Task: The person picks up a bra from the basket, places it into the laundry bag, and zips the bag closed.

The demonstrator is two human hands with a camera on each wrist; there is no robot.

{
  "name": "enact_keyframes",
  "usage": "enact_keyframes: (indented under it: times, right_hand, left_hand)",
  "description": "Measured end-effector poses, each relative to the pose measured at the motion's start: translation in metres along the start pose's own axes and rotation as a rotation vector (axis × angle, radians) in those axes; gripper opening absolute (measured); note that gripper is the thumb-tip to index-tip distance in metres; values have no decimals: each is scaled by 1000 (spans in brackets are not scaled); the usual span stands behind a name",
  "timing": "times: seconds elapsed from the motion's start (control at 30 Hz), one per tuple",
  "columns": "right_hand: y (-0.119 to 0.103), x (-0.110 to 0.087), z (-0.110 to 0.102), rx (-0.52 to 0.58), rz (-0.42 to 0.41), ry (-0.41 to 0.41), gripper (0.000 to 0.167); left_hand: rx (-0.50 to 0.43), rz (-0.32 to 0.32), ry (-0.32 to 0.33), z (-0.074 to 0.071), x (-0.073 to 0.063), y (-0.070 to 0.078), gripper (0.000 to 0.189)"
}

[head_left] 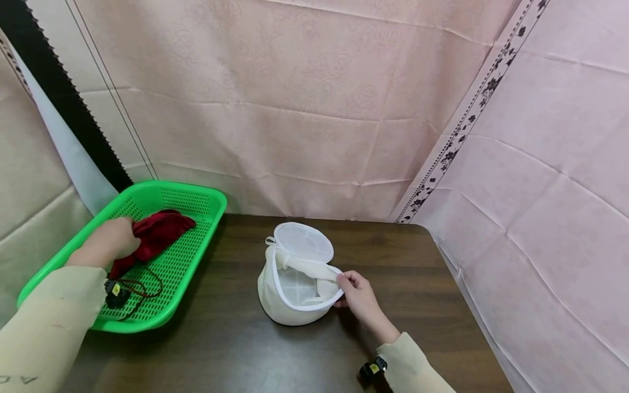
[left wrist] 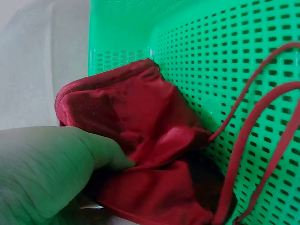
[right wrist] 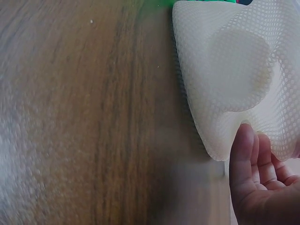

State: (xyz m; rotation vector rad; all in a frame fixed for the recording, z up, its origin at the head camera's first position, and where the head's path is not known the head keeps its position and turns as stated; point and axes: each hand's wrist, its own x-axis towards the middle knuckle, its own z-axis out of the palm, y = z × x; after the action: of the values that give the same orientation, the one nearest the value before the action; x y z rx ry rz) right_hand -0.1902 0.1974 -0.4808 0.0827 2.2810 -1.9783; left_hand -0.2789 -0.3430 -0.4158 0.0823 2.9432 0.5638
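Note:
My left hand (head_left: 112, 240) reaches into the green plastic basket (head_left: 189, 256) and pinches a dark red, satiny cloth (head_left: 164, 232) between thumb and fingers. Red cords (left wrist: 253, 122) trail from this cloth across the basket's perforated floor. On the table, a white mesh laundry bag (head_left: 271, 305) stands upright with its round lid (head_left: 304, 243) folded back and its mouth facing up. With thumb and fingers, my right hand (head_left: 361, 297) grips the bag's rim on the right side. Close up, the bag's netting (right wrist: 201, 70) shows beside the right fingers.
A dark brown wooden table (head_left: 236, 355) lies beneath the bag and basket. Pale cloth curtains (head_left: 314, 136) hang behind and at both sides. Small dark wrist cameras (head_left: 371, 370) sit at both cuffs.

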Motion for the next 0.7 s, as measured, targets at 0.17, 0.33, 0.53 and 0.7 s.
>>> enact_keyframes:
  times: [0.17,0.33,0.53,0.7]
  right_hand:
    - [11,5,-1,13,-3,21,27]
    - [19,9,0,12,-22,49,27]
    - [17,10,1,17,-24,52,29]
    - [16,9,1,18,-35,55,29]
  left_hand:
    - [-14,23,54,-3,0,6,16]
    - [-9,47,100,-8,-1,16,12]
    - [-5,63,169,-14,-3,31,19]
    - [-12,90,234,-16,-3,42,27]
